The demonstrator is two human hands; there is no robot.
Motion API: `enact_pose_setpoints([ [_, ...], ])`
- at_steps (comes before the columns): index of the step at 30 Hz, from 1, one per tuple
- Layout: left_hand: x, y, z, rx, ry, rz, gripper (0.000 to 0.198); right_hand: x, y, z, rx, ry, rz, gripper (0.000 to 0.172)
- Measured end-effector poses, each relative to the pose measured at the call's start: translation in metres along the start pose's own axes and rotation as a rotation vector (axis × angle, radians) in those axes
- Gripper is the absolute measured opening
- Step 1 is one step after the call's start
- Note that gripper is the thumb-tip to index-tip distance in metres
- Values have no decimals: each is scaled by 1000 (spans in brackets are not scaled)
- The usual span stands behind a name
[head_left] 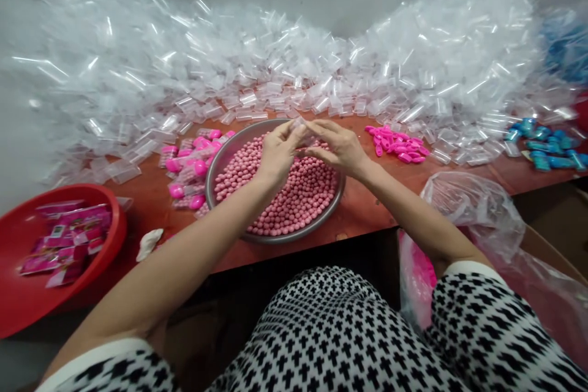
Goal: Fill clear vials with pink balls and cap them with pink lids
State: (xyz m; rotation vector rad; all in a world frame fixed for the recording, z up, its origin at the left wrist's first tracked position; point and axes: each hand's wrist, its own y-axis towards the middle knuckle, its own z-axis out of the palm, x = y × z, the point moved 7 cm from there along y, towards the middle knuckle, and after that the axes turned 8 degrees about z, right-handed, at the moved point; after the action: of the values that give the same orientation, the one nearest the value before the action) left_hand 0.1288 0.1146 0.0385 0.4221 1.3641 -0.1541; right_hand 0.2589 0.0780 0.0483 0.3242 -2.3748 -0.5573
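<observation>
My left hand (278,152) is closed around a small clear plastic tube (297,124), held above the far side of a grey metal bowl (212,187). Coming from the right, my right hand (339,146) has its fingertips at the same tube, thumb apart below; the fingers partly hide it. Round pink beads (294,202) fill the bowl beneath both hands. Left of the bowl lie bead-filled tubes (188,165) with bright pink caps. Loose pink caps (399,143) form a small pile to the right.
Clear empty tubes (248,98) are heaped along the wall. A red basin (117,220) with pink packets (68,239) stands at left, near a crumpled white scrap (149,244). Blue pieces (546,144) lie far right. A clear plastic bag (478,202) hangs by the table's front edge.
</observation>
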Motion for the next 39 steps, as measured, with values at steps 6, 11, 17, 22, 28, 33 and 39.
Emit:
enact_pose_setpoints([
  [6, -31, -15, -48, 365, 1236, 330, 22, -93, -13, -38, -96, 150, 439, 35],
  [11, 16, -34, 4, 1022, 1804, 412, 33, -132, -31, -15, 147, -148, 565, 33],
  [17, 48, -25, 44, 1008, 1561, 324, 26, -132, -30, 15, 301, -319, 530, 39],
  [22, 31, -12, -4, 479, 799, 127, 24, -129, -22, 38, 442, -417, 469, 37],
  [28, 31, -38, -29, 201, 51, -294, 50, -136, -12, 39, 549, -548, 501, 30],
  [33, 23, -50, -21, 201, -135, -265, 52, -129, -24, 27, 556, -592, 486, 30],
  [39, 10, -55, -22, 244, -196, -128, 44, -124, -40, 8, 359, -561, 541, 34],
])
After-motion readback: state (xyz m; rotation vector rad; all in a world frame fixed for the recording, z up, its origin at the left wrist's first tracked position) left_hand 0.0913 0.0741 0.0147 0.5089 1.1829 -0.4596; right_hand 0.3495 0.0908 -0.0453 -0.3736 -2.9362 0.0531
